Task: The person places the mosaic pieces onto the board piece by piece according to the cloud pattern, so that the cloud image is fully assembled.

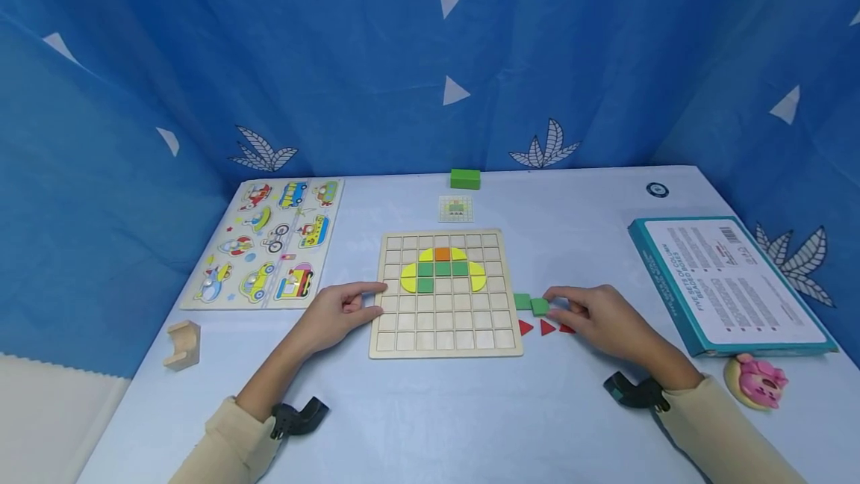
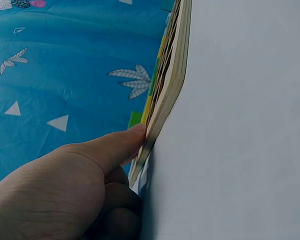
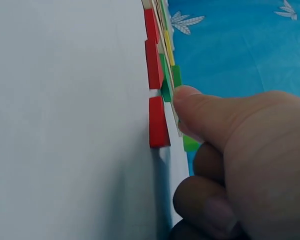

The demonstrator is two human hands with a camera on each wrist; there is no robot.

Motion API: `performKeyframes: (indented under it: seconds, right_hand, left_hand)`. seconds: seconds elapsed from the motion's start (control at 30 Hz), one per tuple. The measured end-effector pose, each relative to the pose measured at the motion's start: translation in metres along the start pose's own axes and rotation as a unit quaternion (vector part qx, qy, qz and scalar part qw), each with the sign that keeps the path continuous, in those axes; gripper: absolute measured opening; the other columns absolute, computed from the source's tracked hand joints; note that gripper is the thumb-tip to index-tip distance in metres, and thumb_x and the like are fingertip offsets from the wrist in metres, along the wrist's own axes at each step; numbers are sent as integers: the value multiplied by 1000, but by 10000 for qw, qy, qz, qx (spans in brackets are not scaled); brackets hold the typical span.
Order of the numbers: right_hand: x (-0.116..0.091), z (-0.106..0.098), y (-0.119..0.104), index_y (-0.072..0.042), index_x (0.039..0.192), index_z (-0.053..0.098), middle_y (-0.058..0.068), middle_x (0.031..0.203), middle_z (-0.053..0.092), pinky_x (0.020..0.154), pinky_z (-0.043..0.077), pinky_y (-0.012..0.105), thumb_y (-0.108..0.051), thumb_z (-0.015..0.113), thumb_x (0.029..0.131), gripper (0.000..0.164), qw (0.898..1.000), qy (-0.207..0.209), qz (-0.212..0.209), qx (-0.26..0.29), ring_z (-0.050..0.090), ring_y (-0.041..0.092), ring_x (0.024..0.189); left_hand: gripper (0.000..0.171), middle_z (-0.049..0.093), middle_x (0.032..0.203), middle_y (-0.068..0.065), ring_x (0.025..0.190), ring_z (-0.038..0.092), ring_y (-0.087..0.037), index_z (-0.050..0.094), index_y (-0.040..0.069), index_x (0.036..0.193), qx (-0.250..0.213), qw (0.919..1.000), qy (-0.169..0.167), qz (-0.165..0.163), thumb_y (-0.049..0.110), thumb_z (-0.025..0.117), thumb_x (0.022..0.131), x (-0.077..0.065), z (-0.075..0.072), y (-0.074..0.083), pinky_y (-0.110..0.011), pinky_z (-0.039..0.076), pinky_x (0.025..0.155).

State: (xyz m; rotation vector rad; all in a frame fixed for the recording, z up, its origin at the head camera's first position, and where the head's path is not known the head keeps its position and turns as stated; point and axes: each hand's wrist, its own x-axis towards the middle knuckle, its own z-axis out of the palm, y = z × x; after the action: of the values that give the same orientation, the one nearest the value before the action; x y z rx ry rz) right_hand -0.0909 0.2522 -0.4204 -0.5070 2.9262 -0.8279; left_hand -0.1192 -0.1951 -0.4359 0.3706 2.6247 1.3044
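A wooden grid board lies mid-table with yellow rounded pieces, an orange square and several green squares on it. My left hand touches the board's left edge with thumb and index finger, the other fingers folded below. At the board's right side, my right hand pinches a green square tile between thumb and index finger. Another green tile lies beside the board's edge. Red triangles lie just below in a row, the rightmost partly hidden by the right hand.
A small pattern card and a green block are behind the board. The vehicle puzzle and a curved wooden block are at left. A teal-edged box, a pink figure and a round dark sticker are at right.
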Motion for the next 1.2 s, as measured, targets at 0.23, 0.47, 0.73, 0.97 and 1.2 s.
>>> performKeyframes:
  seconds: [0.23,0.47,0.73,0.97,1.2]
  right_hand:
    - [2,-1,-7,-18,119,74,-9,54,40,47,34,25,-24,80,91,29,9998,100,-84,132,44,10,49]
    - [6,2,-18,-14,118,75,-10,54,38,46,33,25,-21,81,89,31,9994,115,-187,262,41,9,48]
    - [18,10,-36,-17,118,74,-12,53,43,46,32,26,-22,81,90,29,9987,-45,-352,375,43,8,47]
    - [34,21,-55,-13,121,74,-10,53,41,47,31,26,-24,79,92,31,9986,-49,-363,388,41,9,47]
    - [47,36,-73,-15,116,76,-11,53,38,49,29,25,-26,80,91,27,9976,85,-465,504,37,6,48]
  left_hand:
    - [37,42,62,5,56,39,-11,71,26,129,29,10000,4,22,29,77,93,2,0,0,-28,35,57]
    - [37,41,62,6,57,39,-11,71,25,129,35,10000,-35,9,30,77,93,3,-1,1,-28,35,59]
    - [37,41,61,6,57,38,-11,71,25,129,16,10000,-10,-18,30,77,93,2,0,0,-28,35,59]
    - [37,41,62,6,57,39,-11,71,24,129,80,10000,9,12,29,77,93,1,1,0,-28,37,61]
    - [36,40,62,7,57,38,-11,71,24,129,61,10000,16,21,28,77,93,0,1,0,-28,36,60]
